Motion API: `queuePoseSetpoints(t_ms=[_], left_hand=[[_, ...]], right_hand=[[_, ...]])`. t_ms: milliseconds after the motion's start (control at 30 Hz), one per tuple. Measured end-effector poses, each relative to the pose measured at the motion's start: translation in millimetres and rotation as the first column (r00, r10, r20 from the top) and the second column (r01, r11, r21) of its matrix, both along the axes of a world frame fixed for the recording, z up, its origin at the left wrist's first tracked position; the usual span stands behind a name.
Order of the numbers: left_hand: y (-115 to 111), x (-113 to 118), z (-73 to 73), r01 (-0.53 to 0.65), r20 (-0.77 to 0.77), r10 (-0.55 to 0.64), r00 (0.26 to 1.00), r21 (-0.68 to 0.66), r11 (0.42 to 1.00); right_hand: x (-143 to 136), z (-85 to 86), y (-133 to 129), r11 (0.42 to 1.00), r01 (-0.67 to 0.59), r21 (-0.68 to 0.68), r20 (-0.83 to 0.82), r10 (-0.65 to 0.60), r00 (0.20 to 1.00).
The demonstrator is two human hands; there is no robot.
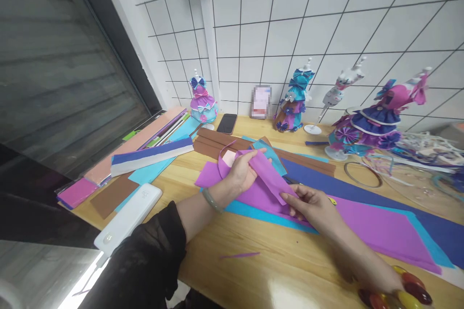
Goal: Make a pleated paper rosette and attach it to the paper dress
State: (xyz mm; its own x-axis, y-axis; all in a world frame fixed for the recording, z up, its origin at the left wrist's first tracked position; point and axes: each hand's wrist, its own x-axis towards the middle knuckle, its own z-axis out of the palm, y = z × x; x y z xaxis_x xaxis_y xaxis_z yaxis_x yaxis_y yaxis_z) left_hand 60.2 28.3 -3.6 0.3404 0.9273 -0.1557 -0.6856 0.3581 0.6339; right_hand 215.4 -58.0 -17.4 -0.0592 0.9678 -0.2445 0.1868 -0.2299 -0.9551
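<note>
My left hand (242,172) pinches the upper end of a narrow purple foam strip (270,177), lifted above the table. My right hand (308,204) grips the strip's lower end with thumb and fingers. Under both hands lie large purple foam sheets (377,229) on light blue (253,212) and dark blue sheets (326,181). A thin curled purple offcut (222,154) loops beside my left hand. A purple sliver (239,255) rests on the wooden table (275,275) near me.
Brown foam strips (213,142) and a black phone (227,123) lie behind the hands. Several small dress mannequins in foam dresses (203,99) (295,101) (373,123) stand along the gridded wall. Stacked coloured sheets (145,147) and a white case (128,219) sit left.
</note>
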Motion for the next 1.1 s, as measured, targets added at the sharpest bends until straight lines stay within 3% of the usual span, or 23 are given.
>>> queuePoseSetpoints(t_ms=[200, 433, 700, 933, 1100], left_hand=[[3.7, -3.7, -1.1, -0.029, 0.016, 0.029, 0.999, 0.025, 0.999], [4.5, -3.6, -3.9, -0.017, 0.013, 0.017, 1.0, 0.046, 0.999], [2.3, -1.4, -6.9, 0.0, -0.009, 0.0, 1.0, 0.075, 0.997], [-9.5, 6.5, -2.9, 0.098, 0.001, -0.098, 0.995, 0.024, 0.995], [-21.1, 11.6, -0.2, 0.144, 0.051, -0.143, 0.988, -0.021, 0.989]], right_hand=[[17.5, 7.2, 6.2, 0.992, 0.107, 0.073, 0.065, -0.111, 0.992], [28.2, 9.2, 9.0, 0.988, 0.106, 0.112, 0.109, -0.118, 0.987], [17.4, 20.2, 1.7, 0.984, -0.16, 0.074, 0.117, 0.151, 0.982], [14.4, 18.6, 0.0, 0.987, -0.147, 0.061, -0.01, 0.148, 0.989], [10.2, 11.8, 0.6, 0.993, -0.033, 0.11, -0.055, 0.04, 0.998]])
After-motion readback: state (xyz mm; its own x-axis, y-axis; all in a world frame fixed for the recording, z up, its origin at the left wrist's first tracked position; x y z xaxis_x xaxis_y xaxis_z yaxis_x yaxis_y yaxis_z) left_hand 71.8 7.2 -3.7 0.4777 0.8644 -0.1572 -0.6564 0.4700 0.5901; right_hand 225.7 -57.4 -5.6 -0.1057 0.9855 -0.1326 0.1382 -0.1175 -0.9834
